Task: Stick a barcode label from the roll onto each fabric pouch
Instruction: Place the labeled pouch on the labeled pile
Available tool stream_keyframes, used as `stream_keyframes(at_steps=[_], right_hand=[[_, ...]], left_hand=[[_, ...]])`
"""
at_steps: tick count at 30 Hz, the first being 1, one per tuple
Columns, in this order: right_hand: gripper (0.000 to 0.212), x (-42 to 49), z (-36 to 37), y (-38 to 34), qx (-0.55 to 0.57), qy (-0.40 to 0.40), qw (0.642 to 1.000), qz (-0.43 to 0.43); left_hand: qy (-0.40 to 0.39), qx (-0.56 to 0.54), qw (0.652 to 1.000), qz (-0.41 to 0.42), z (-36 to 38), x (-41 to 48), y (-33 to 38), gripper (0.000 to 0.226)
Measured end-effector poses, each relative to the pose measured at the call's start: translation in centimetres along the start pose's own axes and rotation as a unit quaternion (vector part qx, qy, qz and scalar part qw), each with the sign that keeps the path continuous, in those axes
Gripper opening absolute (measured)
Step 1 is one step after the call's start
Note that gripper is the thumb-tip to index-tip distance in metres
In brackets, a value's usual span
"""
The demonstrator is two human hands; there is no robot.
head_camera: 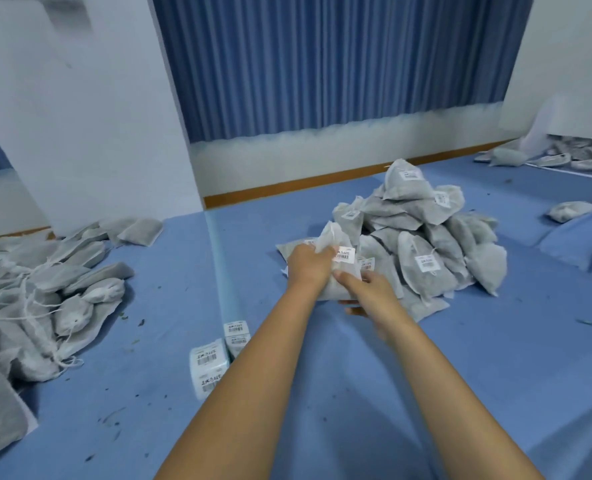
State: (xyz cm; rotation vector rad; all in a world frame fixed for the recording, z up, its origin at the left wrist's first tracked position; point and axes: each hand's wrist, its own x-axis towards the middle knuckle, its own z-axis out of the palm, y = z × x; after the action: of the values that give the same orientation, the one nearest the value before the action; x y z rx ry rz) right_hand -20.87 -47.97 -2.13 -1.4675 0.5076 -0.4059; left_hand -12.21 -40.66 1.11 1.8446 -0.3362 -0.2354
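Over the middle of the blue cloth-covered surface (322,393), both bare forearms reach forward to one grey fabric drawstring pouch (339,237), held up off the cloth just in front of the heap of grey labelled pouches (426,244). The left hand (310,268) has its grip closed round the pouch's upper left part, fingers curled into the fabric. The right hand (370,292) takes the lower part, its grip pinching the pouch with the thumb laid on the front face and the fingers underneath. A white barcode label (345,254) sits on the pouch's front, between the left fingertips and the right thumb; whether it is fully pressed flat cannot be told. Near the left forearm, the roll of white barcode labels (208,367) lies on the cloth, with a second white label roll (237,336) just behind it. Well apart to the left spreads a loose pile of grey pouches with white drawstrings (45,299), no labels showing on them. Behind everything hangs a pleated blue curtain (322,64) beside a white wall (80,116)
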Motion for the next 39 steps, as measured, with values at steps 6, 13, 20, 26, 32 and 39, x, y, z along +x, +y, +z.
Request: stream_keyframes(at_steps=[6,13,20,26,32,39], right_hand=[[0.011,4.5,-3.3,-5.6,0.206,0.071,0.973,-0.081],[0.016,7.8,-3.3,-6.9,0.347,0.074,0.935,-0.02],[0.03,7.2,-1.7,0.2,-0.328,0.116,0.92,-0.178],[0.071,11.7,-4.7,3.1,-0.649,-0.042,0.743,-0.159],[0.069,16.8,-9.6,0.6,-0.673,0.028,0.733,-0.091],[0.058,15.3,-7.4,2.6,-0.64,0.012,0.755,-0.145]], left_hand=[[-0.037,-0.149,0.988,0.033,3.3,0.2,5.4,0.068],[-0.133,0.02,0.984,0.116,4.9,0.6,3.7,0.053],[-0.119,0.161,0.971,0.129,3.7,0.5,-0.7,0.036],[-0.087,0.166,0.977,0.098,3.2,1.5,-2.2,0.047],[-0.059,0.375,0.915,0.138,4.9,2.3,-2.6,0.054],[-0.127,0.427,0.893,0.061,8.2,3.3,-2.6,0.057]])
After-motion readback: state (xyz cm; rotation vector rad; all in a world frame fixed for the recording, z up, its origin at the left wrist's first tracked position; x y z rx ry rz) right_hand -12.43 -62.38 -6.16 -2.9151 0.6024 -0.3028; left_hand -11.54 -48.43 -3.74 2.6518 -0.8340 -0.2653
